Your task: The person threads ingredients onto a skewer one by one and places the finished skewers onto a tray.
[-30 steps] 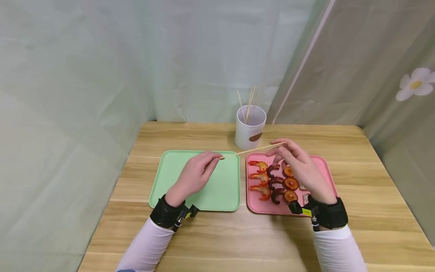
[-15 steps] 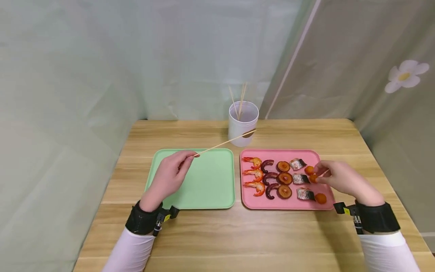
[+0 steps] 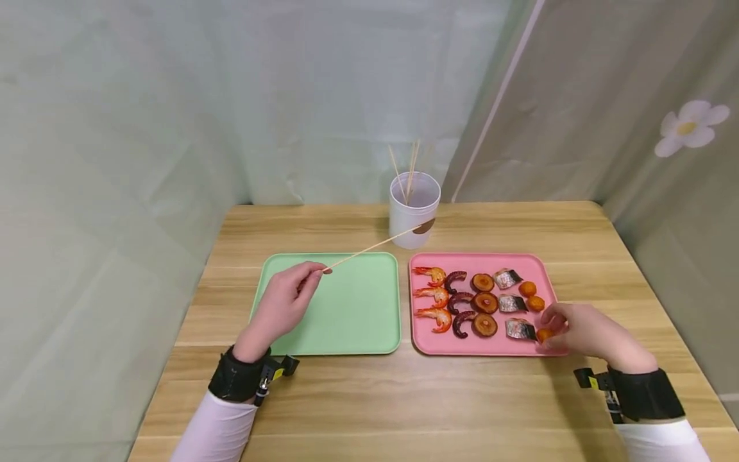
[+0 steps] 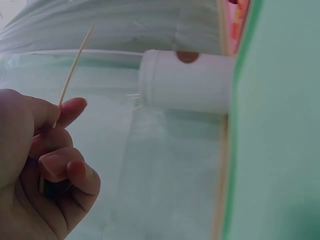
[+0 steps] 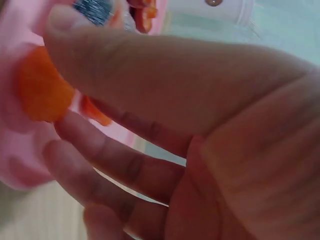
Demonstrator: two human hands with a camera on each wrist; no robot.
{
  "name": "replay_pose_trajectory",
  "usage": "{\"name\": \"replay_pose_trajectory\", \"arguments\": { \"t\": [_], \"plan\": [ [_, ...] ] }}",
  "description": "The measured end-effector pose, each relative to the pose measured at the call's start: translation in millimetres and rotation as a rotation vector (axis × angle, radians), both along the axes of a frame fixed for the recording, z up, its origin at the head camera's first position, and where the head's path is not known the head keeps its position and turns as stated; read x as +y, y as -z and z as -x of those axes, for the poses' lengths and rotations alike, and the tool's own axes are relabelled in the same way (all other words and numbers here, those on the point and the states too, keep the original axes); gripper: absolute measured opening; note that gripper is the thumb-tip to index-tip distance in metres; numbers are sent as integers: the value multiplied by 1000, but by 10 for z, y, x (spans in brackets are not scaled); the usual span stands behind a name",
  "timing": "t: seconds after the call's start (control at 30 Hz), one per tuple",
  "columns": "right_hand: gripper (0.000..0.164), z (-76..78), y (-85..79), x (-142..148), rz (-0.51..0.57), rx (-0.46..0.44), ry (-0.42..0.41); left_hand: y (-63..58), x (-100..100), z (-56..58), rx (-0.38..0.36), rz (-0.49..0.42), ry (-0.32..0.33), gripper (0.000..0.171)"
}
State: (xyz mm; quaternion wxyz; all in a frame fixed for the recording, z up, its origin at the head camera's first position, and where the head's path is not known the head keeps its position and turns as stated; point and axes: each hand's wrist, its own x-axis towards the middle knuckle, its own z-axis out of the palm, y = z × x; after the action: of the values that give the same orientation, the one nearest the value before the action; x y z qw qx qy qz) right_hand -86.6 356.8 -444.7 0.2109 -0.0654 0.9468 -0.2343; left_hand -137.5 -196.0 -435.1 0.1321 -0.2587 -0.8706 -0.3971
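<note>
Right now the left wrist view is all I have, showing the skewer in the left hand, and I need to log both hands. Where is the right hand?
Observer: The right hand is at the pink tray, its thumb and fingers curled around the orange ball nearest the person.
Operator: Thanks. Is that the only one of its kind there?
Observer: No, two more orange balls lie farther from the person on that tray.
Operator: And what sits next to them, toward the middle of the tray?
Observer: A column of three fish pieces with silvery skin.
</note>
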Motion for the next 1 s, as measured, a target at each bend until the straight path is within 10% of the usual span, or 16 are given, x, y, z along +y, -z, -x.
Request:
{"name": "replay_pose_trajectory", "arguments": {
  "t": [0.2, 0.5, 1.0],
  "plan": [
    [44, -86, 131, 1, -4, 21, 37, 145, -9, -32, -101, 14, 15, 16],
    [40, -84, 94, 47, -11, 44, 75, 139, -7, -18, -59, 22, 14, 17],
    [47, 86, -336, -559, 225, 413, 135, -85, 92, -47, 8, 3, 40, 15]
  ]
}}
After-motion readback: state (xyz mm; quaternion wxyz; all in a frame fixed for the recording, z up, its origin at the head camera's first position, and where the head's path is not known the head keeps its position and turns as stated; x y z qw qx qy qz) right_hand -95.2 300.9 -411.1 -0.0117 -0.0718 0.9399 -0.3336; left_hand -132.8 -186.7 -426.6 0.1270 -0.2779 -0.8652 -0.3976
